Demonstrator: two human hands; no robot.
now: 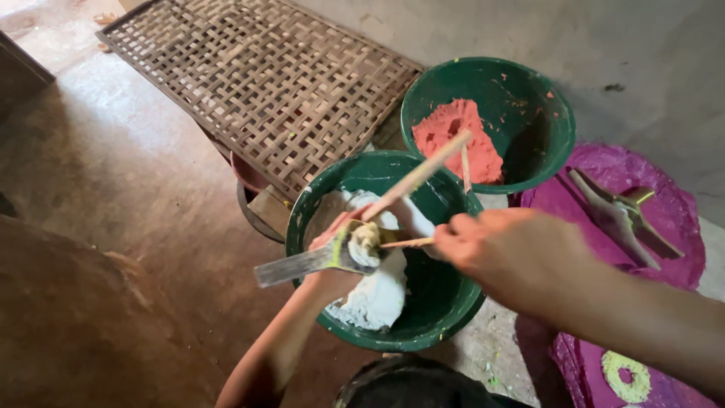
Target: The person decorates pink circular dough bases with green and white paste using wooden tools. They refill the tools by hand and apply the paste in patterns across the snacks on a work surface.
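Observation:
My left hand (337, 230) hovers over a green bowl (300, 208) of white paste (377, 295). It grips a flat metal tool (298, 266) with a pale lump (366, 240) on its end, and a long wooden stick (419, 174) slants up from the same hand. My right hand (506, 249) comes in from the right, pinching a thin stick (406, 242) whose tip touches the lump. Another thin stick (465, 168) points up from that hand. Behind stands a second green bowl (560, 113) holding orange-red paste (457, 132).
A woven bamboo mat (264, 75) leans at the back left, over a dark pot (253, 198). On the right, a purple sheet (664, 189) carries a metal bladed piece (623, 217) and a yellow ring (625, 375). A dark round vessel (411, 385) sits at the bottom edge. The floor is bare earth.

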